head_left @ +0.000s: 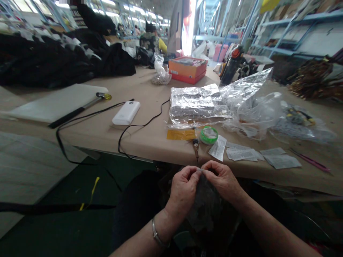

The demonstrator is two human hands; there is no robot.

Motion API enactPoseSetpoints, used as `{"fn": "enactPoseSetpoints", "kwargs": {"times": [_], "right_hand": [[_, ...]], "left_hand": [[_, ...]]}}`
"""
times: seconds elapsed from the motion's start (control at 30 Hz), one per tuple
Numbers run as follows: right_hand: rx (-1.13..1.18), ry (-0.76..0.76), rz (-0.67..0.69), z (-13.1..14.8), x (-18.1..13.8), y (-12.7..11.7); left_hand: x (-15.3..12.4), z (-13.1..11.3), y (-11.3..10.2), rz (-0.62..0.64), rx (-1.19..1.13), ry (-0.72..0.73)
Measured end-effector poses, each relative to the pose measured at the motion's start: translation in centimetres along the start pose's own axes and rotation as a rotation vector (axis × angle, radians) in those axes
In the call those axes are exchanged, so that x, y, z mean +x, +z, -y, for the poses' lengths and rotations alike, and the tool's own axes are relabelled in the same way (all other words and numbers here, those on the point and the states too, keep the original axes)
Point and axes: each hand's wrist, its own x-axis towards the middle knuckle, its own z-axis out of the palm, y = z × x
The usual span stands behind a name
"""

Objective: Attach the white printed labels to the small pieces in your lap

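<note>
Grey, filmy, crumpled material (203,208) is hanging over the person's lap, just in front of the table edge, its upper end gathered between the fingertips. The left hand (183,189), with a silver-coloured bangle (155,230) on its wrist, is pinching that end between thumb and fingers; the right hand (223,182) is pinching just beside it, the two nearly meeting. What exactly is sitting between the tips is too small to tell.

Progress: looks mid-handling. Picking up is done, both hands are working at the gathered end; no finished result is showing there, so how much is left cannot be told. Lower part is lying in shadow, unclear.

Nearest on the table, a thin dark-handled tool with a metal tip (196,148) is pointing toward the hands, neither hand touching it. Beside it are lying a round green-rimmed tub with pale contents (209,135), a flat amber-yellow rectangular strip (181,134) and small white printed paper slips (242,154). Slim pink tweezers (312,161) are resting farther right.

Farther out, shiny clear plastic packaging (198,103) is spreading behind the tub; a white rounded power bank (126,113) is lying left, black cable (144,125) curving nearby. An orange-and-red box (187,69) is standing behind.
</note>
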Motion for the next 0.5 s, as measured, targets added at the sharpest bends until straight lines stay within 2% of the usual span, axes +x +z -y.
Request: {"fn": "enactPoseSetpoints", "kwargs": {"times": [0.2,0.5], "right_hand": [[-0.100,-0.096,-0.036,0.0,1.0,0.2],[-0.189,-0.222,-0.081,-0.2,1.4,0.6]], "left_hand": [[0.9,-0.3,-0.4,-0.061,0.175,0.131],[1.4,-0.2,-0.6,-0.084,0.195,0.198]]}}
